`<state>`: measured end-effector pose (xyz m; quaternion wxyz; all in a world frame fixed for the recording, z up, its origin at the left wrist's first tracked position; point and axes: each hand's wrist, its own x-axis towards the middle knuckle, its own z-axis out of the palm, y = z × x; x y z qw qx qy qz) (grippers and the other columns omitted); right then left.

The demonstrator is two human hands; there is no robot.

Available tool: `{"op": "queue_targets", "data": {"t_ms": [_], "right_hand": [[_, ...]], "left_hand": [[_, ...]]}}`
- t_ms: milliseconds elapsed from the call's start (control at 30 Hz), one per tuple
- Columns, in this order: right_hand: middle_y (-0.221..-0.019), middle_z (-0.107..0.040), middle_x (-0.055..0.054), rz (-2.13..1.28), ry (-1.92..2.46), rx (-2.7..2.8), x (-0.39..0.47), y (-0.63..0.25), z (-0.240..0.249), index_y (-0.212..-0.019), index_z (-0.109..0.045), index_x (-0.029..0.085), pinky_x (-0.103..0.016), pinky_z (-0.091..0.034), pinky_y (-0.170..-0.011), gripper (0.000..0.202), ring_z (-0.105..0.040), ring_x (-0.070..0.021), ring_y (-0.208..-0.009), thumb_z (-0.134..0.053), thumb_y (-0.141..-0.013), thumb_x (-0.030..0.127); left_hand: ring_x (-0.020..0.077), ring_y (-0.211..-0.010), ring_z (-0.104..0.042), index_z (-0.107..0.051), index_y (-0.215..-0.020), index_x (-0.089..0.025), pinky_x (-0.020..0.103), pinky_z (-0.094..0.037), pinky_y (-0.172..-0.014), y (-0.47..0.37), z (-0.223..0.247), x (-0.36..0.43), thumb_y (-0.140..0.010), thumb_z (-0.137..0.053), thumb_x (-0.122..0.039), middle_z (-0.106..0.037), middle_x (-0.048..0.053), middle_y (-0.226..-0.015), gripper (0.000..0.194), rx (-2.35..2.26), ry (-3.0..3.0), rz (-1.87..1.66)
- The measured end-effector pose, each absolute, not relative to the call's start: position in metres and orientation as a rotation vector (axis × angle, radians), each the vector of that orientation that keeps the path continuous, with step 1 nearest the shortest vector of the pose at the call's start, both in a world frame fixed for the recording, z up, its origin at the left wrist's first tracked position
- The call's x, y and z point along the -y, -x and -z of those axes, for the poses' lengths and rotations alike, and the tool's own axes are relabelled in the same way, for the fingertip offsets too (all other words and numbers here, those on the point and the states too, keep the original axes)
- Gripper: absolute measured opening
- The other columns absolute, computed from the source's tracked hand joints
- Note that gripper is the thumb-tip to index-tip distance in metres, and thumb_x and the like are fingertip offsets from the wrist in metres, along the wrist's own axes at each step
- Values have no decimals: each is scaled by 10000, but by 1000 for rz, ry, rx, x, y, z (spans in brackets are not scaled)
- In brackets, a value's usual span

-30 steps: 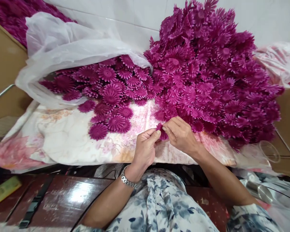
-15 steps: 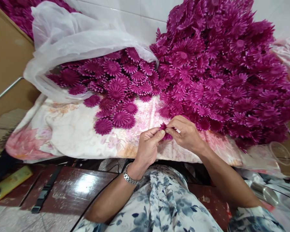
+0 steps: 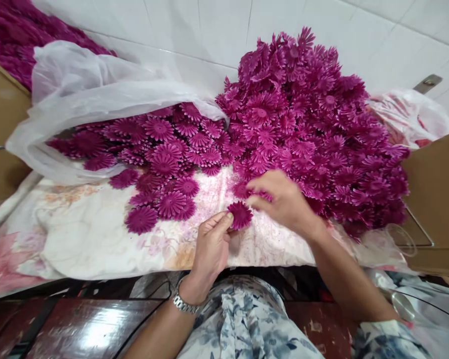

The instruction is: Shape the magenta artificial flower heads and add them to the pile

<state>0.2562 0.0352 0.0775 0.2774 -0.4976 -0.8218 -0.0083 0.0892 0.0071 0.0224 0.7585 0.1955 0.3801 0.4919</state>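
Between its thumb and fingers, my left hand (image 3: 214,239) pinches the edge of a magenta flower (image 3: 240,215), whose face is turned up. My right hand (image 3: 280,199) is blurred by motion just right of that flower, thumb and fingertips apart, and nothing can be made out between them. Behind my right hand rises a large heap of magenta flowers (image 3: 318,134). A smaller group of flat flowers (image 3: 171,204) lies at the left on the patterned cloth (image 3: 97,234), spilling from a white plastic bag (image 3: 134,94).
Cardboard boxes stand at the left (image 3: 3,134) and right (image 3: 436,194). Against the tiled wall (image 3: 303,20) rests a clear bag with red contents (image 3: 415,117). A metal cylinder (image 3: 403,305) sits at the lower right, and more magenta flowers (image 3: 11,40) are at the upper left.
My right hand has come away from the flower, which now lies open to view in my left hand. The camera view has shifted, showing more wall and the right box.
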Motion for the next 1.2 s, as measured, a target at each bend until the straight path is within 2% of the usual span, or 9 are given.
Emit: {"op": "queue_targets", "data": {"t_ms": [233,433,567,633,700,833,967,1067,1200], "right_hand": [[-643,-544,-17,-25,1203,2264,-10,-224,-32,-696,-535,178,-277,-387,-638,244,-457,-137,-633,-437,-913,228],[-596,-508,-18,483,1283,2090,-30,-244,-49,-652,-507,194,-291,-366,-622,261,-428,-149,-619,-418,-890,134],[-713,-548,-42,720,1550,1743,-63,-287,-80,-793,-579,190,-345,-380,-713,213,-475,-176,-717,-418,-915,258],[-875,-588,-80,684,1616,1697,-67,-297,-89,-965,-593,181,-398,-387,-788,193,-505,-215,-853,-474,-892,314],[-905,-602,-83,517,1568,1813,-59,-290,-87,-999,-597,182,-391,-407,-792,203,-516,-214,-881,-506,-879,317],[-741,-585,-45,7,1312,2233,-27,-250,-58,-794,-612,172,-297,-431,-681,156,-507,-160,-738,-538,-865,290],[-671,-536,-28,-75,1222,2316,-12,-230,-35,-705,-558,172,-284,-400,-645,219,-455,-145,-653,-471,-895,236],[-651,-521,-32,55,1269,2307,-13,-231,-29,-685,-534,184,-292,-384,-633,246,-438,-154,-646,-423,-903,199],[-617,-477,-35,503,1444,2080,-34,-260,-46,-650,-519,194,-322,-362,-645,277,-429,-165,-650,-401,-900,174]], "left_hand": [[95,-575,-506,-623,-563,-118,210,-447,-565,-91,-24,-3,-559,-788,-304,-559,-8,-559,249,-816,-483,-1053],[56,-504,-425,-584,-516,-114,175,-375,-491,-88,-23,-3,-539,-797,-293,-500,-31,-509,279,-833,-464,-1104],[88,-545,-507,-597,-551,-127,226,-460,-555,-85,-22,-3,-564,-777,-290,-564,-17,-559,243,-832,-432,-1059],[96,-572,-532,-605,-580,-133,260,-496,-611,-85,-21,-4,-582,-765,-274,-580,-19,-590,213,-815,-410,-1054],[88,-574,-527,-599,-577,-134,262,-506,-640,-86,-21,-5,-576,-768,-255,-561,-31,-581,209,-810,-387,-1073],[71,-558,-494,-612,-589,-125,221,-485,-602,-89,-21,-5,-586,-772,-264,-556,-27,-592,212,-808,-402,-1070],[87,-588,-509,-634,-612,-125,224,-468,-579,-92,-21,-2,-601,-765,-282,-566,-15,-617,205,-803,-428,-1029],[68,-536,-466,-627,-559,-116,205,-437,-549,-94,-21,0,-567,-782,-291,-515,-30,-535,234,-837,-464,-1057],[78,-526,-496,-645,-564,-116,217,-448,-544,-91,-22,0,-516,-801,-303,-556,-15,-533,249,-854,-463,-1067]]}}
